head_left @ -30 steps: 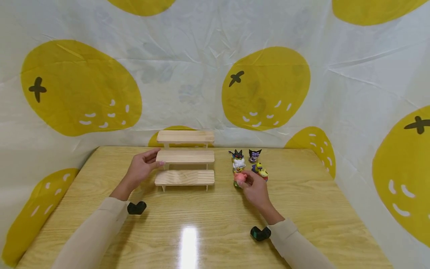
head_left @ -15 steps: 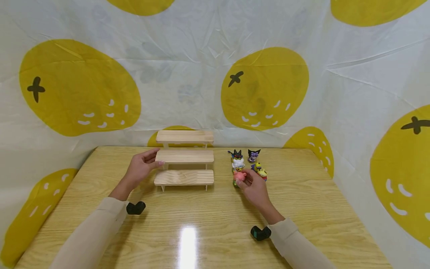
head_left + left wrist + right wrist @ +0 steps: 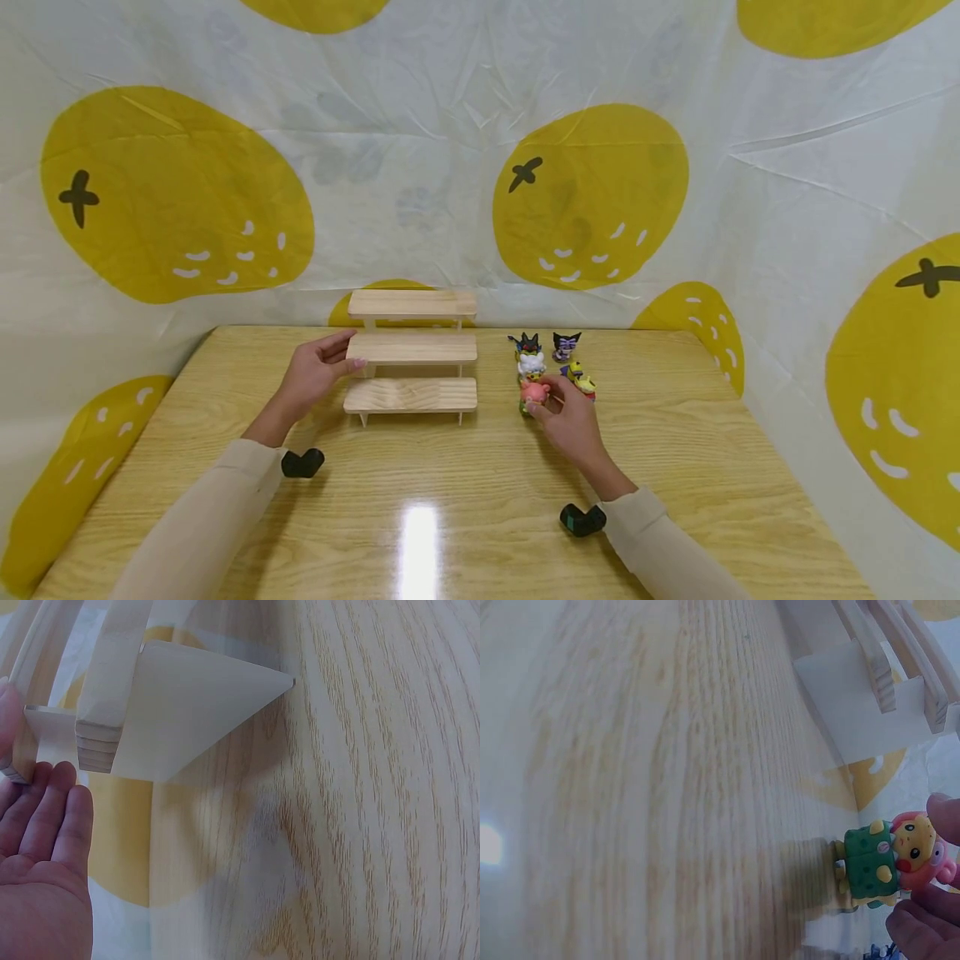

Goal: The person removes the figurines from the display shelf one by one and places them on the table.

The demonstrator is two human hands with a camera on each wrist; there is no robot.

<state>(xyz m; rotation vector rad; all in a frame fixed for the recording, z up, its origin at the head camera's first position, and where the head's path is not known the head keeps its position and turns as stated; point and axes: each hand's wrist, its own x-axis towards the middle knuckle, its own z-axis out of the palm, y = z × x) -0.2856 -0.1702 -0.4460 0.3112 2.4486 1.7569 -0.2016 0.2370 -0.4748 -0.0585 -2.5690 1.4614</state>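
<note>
In the head view my left hand [image 3: 313, 375] is at the left end of a three-tier wooden display shelf [image 3: 411, 348]. Its thumb lies at the front edge of the middle board and the fingers reach the back edge; the left wrist view shows the fingertips [image 3: 64, 776] against that board's end. My right hand [image 3: 572, 421] pinches the head of a small figurine [image 3: 874, 859] with a pink hood, yellow face and green outfit. The figurine stands upright on the table, its feet at the tabletop. Behind it is a white-headed figurine [image 3: 531, 364].
A black-eared figurine [image 3: 528, 343] stands farther back, with a black and purple one [image 3: 566, 346] to its right. Yellow-headed figurines [image 3: 584, 385] sit just beyond my right hand, partly covered. A fruit-print cloth [image 3: 420, 167] hangs behind the wooden table [image 3: 480, 492].
Both hands keep almost the same place. The right fingers stay on the pink-hooded figurine and the left hand stays at the shelf; the view shifts very slightly.
</note>
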